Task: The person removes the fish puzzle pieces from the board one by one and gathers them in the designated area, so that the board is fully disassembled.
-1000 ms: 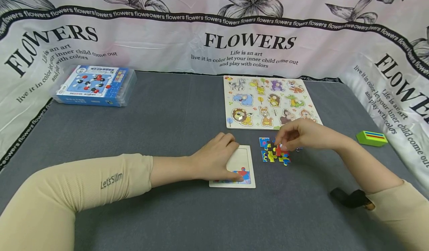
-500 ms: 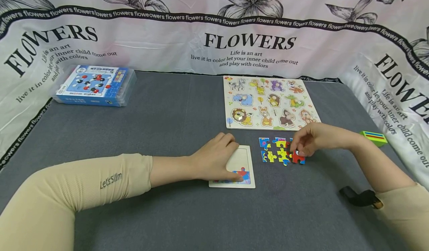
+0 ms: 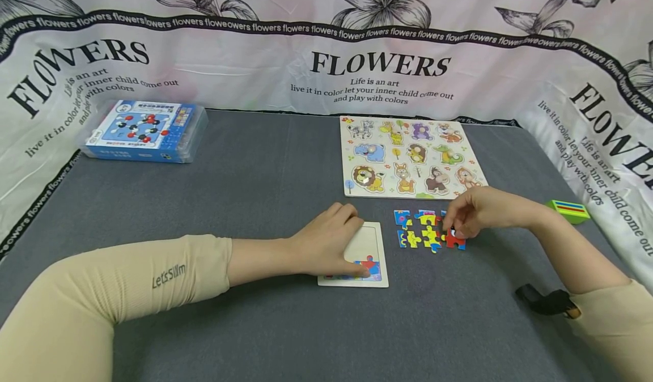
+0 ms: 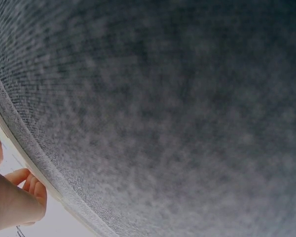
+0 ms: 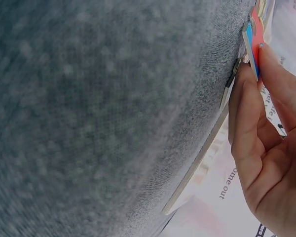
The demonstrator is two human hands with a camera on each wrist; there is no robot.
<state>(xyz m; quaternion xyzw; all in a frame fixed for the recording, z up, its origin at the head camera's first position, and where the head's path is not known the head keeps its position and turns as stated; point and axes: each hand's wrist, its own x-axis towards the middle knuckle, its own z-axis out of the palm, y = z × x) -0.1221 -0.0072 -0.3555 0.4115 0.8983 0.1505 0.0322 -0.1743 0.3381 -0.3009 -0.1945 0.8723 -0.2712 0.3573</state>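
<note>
My left hand (image 3: 326, 243) lies over the left side of a small pale puzzle tray (image 3: 378, 246) and holds it, the thumb on the near part and the fingertips hidden at the far side. Fitted puzzle pieces (image 3: 371, 266) in red and blue show along the tray's near edge. To the right, my right hand (image 3: 474, 212) pinches a red and blue puzzle piece (image 3: 454, 240) between thumb and finger; in the right wrist view this piece (image 5: 256, 47) stands tilted on edge. Several loose yellow and blue pieces (image 3: 431, 237) lie between the tray and this hand.
Behind the hands lies an animal puzzle board (image 3: 352, 166). A green box (image 3: 567, 212) sits by the right forearm, and a blue molecule-set box (image 3: 138, 130) stands at the back left. A printed flower curtain (image 3: 265, 70) borders the grey table (image 3: 245, 336).
My right hand has moved right with the red piece, from over the loose pieces to their right end, uncovering them. It has barely moved in the last half second. The left hand has stayed put.
</note>
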